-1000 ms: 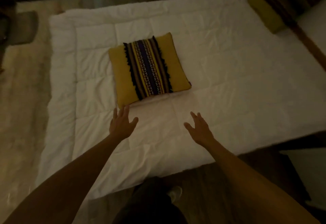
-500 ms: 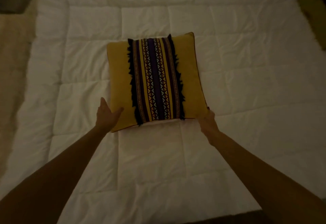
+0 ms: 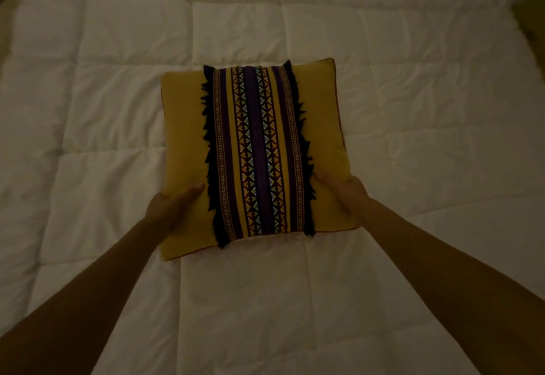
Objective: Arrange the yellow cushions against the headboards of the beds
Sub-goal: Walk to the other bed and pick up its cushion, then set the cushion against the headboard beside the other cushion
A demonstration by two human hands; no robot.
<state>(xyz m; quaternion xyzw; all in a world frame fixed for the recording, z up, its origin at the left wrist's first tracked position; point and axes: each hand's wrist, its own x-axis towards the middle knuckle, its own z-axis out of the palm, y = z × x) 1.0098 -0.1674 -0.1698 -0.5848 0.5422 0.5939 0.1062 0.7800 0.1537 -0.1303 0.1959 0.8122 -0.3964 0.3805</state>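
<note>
A square yellow cushion (image 3: 185, 126) with a dark fringed band of purple and patterned stripes down its middle sits in the centre of the view, over the white quilted bed cover (image 3: 413, 138). My left hand (image 3: 171, 206) grips its near left side, thumb on top. My right hand (image 3: 342, 191) grips its near right side, thumb lying on the yellow fabric. Whether the cushion rests on the cover or is raised off it I cannot tell. No headboard is in view.
The quilted cover fills nearly the whole view. A dim yellowish shape (image 3: 533, 20) shows at the right edge beyond the bed, and a strip of floor (image 3: 4, 29) at the far left edge. The room is dark.
My hands went from open above the cover to the cushion's near corners, and now both are closed on its sides. The view has moved closer over the bed.
</note>
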